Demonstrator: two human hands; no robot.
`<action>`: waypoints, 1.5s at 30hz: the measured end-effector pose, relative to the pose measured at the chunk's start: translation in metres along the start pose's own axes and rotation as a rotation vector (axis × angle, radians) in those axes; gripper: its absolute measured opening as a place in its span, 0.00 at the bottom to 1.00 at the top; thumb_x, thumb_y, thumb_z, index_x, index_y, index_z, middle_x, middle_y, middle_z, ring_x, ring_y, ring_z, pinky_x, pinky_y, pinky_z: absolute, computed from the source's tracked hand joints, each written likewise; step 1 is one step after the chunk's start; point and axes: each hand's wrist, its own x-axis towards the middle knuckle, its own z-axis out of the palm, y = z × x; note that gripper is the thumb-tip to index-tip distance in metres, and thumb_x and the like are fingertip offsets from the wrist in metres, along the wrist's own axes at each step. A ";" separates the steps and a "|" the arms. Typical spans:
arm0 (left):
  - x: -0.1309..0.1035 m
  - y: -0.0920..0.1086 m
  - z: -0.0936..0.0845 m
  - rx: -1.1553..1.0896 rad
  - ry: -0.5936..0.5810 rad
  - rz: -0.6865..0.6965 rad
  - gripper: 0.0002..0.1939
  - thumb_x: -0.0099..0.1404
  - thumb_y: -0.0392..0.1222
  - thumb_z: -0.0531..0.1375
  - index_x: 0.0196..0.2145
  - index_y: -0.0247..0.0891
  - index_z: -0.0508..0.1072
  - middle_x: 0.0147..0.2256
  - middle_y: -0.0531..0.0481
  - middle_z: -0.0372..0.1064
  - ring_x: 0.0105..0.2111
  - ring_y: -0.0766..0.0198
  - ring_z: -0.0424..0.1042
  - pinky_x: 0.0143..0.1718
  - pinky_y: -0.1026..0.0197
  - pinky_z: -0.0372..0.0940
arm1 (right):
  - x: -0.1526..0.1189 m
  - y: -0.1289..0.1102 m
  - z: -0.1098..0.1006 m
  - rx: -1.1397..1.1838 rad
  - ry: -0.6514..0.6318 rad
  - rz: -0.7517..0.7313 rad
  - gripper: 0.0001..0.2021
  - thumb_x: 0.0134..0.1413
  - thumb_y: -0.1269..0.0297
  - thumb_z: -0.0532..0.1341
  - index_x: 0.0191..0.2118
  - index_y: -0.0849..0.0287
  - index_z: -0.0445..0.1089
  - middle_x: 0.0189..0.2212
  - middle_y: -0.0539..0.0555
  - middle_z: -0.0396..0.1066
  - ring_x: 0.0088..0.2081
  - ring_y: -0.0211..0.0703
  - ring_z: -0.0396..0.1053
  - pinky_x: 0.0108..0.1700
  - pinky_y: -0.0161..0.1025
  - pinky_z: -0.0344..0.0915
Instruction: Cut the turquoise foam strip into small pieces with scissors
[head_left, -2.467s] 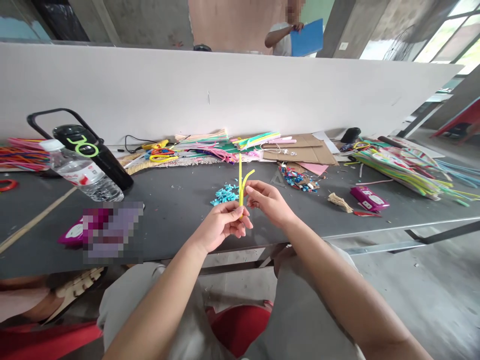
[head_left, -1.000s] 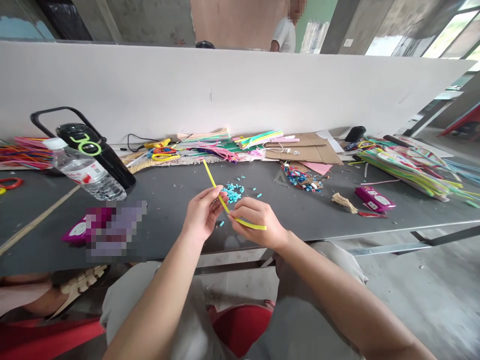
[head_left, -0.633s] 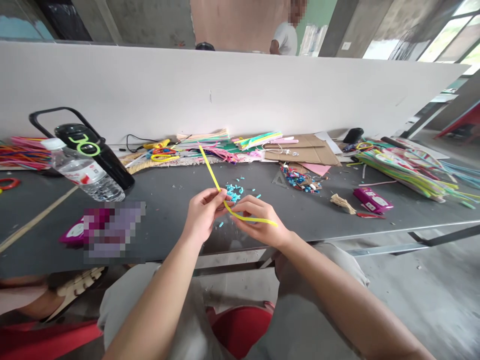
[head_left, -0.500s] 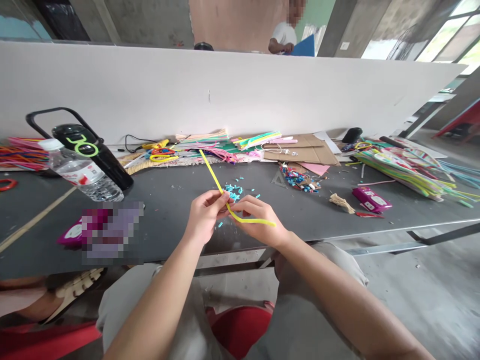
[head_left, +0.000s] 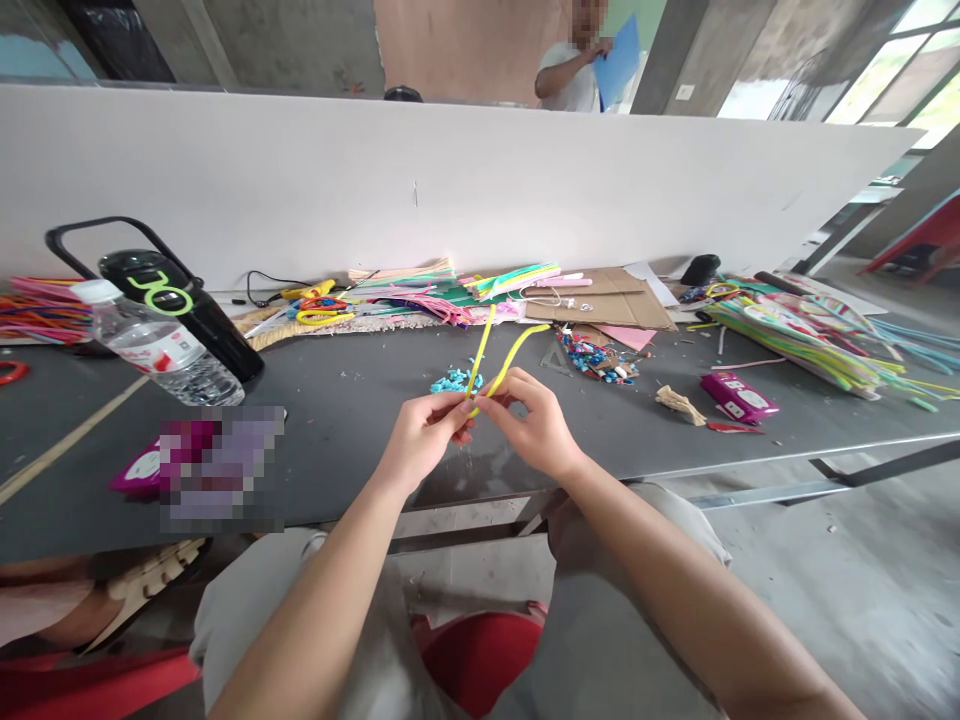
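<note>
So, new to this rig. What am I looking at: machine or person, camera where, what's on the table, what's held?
No machine: these are a person's bare left hand and right hand. The camera sits on that person's head, looking forward and down. Both hands pinch yellow strip, two lengths rising in a V; the fingers hide where they meet. Just beyond lie small blue pieces. The dark table also carries a water bottle, black flask, cardboard and coloured strips.

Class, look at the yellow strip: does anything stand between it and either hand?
Nothing visible does: the left hand and right hand both pinch the yellow strip directly. The small blue pieces lie on the table beyond them, not in between.
</note>
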 end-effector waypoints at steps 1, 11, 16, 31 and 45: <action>0.000 0.000 0.001 -0.002 -0.010 -0.003 0.20 0.59 0.55 0.69 0.41 0.36 0.82 0.28 0.50 0.71 0.25 0.66 0.68 0.28 0.63 0.64 | 0.001 0.002 -0.001 0.053 0.001 0.027 0.10 0.61 0.55 0.65 0.36 0.57 0.75 0.41 0.57 0.73 0.42 0.45 0.72 0.43 0.41 0.70; -0.004 0.001 0.003 -0.078 -0.182 -0.174 0.15 0.62 0.51 0.67 0.30 0.35 0.76 0.25 0.50 0.70 0.22 0.68 0.67 0.26 0.64 0.61 | 0.008 0.007 -0.010 0.452 -0.047 0.265 0.15 0.52 0.52 0.71 0.36 0.57 0.74 0.41 0.56 0.79 0.44 0.47 0.75 0.48 0.44 0.71; -0.004 0.004 0.001 -0.105 -0.190 -0.176 0.18 0.65 0.56 0.62 0.33 0.36 0.74 0.28 0.48 0.72 0.25 0.65 0.70 0.28 0.63 0.63 | 0.008 0.005 -0.012 0.463 -0.148 0.293 0.15 0.53 0.51 0.70 0.35 0.59 0.75 0.37 0.55 0.78 0.39 0.45 0.75 0.47 0.44 0.71; -0.008 0.005 0.000 0.179 -0.344 -0.084 0.23 0.70 0.58 0.56 0.26 0.37 0.68 0.23 0.51 0.65 0.23 0.66 0.64 0.25 0.63 0.58 | 0.009 0.002 -0.011 0.584 -0.142 0.345 0.14 0.52 0.52 0.71 0.33 0.58 0.73 0.42 0.56 0.79 0.43 0.45 0.75 0.50 0.44 0.70; -0.007 0.006 -0.005 0.171 -0.490 -0.111 0.22 0.71 0.56 0.56 0.29 0.35 0.71 0.25 0.51 0.68 0.24 0.67 0.65 0.26 0.64 0.60 | 0.006 0.007 -0.007 0.732 -0.097 0.403 0.12 0.52 0.56 0.73 0.33 0.59 0.74 0.33 0.52 0.77 0.34 0.38 0.73 0.41 0.37 0.71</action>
